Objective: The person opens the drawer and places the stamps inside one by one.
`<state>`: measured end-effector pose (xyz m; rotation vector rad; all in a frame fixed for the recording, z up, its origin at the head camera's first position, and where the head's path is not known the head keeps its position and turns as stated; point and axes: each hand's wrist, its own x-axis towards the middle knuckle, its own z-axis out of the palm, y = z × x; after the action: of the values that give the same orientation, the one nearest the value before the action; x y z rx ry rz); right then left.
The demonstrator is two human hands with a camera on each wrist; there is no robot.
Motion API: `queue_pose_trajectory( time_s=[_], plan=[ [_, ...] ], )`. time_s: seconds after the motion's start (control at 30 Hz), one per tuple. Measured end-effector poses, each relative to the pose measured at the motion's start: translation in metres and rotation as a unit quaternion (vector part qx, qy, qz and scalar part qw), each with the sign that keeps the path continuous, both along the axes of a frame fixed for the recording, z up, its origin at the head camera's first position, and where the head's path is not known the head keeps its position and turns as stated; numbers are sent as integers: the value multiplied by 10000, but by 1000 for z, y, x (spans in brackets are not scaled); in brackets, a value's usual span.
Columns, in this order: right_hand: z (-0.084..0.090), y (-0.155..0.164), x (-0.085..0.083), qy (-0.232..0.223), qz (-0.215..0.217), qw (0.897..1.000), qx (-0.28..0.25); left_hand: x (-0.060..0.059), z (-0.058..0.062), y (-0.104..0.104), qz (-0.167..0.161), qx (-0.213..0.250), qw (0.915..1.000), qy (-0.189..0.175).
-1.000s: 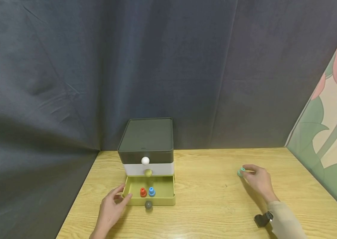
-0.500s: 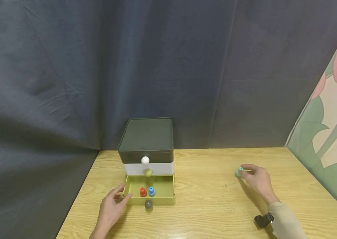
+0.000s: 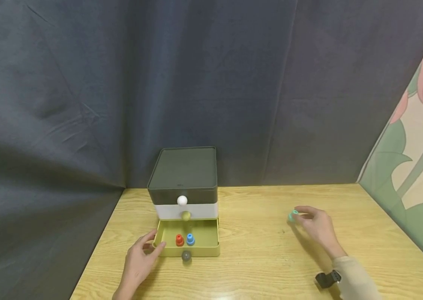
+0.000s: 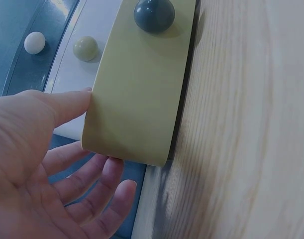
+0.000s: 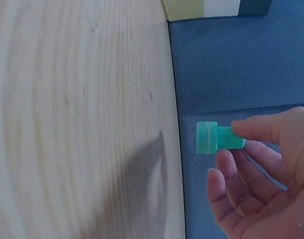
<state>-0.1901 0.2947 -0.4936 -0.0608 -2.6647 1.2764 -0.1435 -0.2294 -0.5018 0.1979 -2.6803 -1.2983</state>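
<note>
My left hand (image 3: 139, 261) holds the left front corner of the yellow-green bottom drawer (image 3: 203, 252), its thumb at the rim and its fingers against the outer side. The drawer is pulled out. Inside it, a red stepped plastic peg (image 3: 179, 240) and a blue one (image 3: 190, 239) stand side by side. Off to the right, my right hand (image 3: 318, 227) pinches a mint-green stepped peg (image 5: 219, 138) between thumb and fingers, above the table. In the right wrist view its wide base points left, while the fingertips cover part of the narrow end.
The drawer box (image 3: 186, 168) has a dark top tier, a white middle drawer (image 3: 166, 211) and round knobs on the fronts. It stands on a wooden table (image 3: 256, 258) before a dark curtain (image 3: 211, 83). A flower-patterned panel (image 3: 421, 166) borders the right side.
My right hand has moved left with the mint-green peg, toward the drawer box. The left hand stays at the drawer corner.
</note>
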Motion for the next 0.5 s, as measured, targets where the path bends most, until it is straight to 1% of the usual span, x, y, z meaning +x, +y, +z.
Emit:
queue_pose_trajectory(
  time_s=[0.13, 0.33, 0.5],
  plan=[
    [2, -5, 2, 35, 8, 10000, -30, 0, 1, 0, 16, -43, 10000, 20],
    [3, -12, 5, 73, 130, 9998, -97, 1, 1, 0, 7, -26, 10000, 30],
    [8, -20, 9, 152, 215, 9996, -140, 1, 0, -1, -5, -39, 10000, 9]
  ],
)
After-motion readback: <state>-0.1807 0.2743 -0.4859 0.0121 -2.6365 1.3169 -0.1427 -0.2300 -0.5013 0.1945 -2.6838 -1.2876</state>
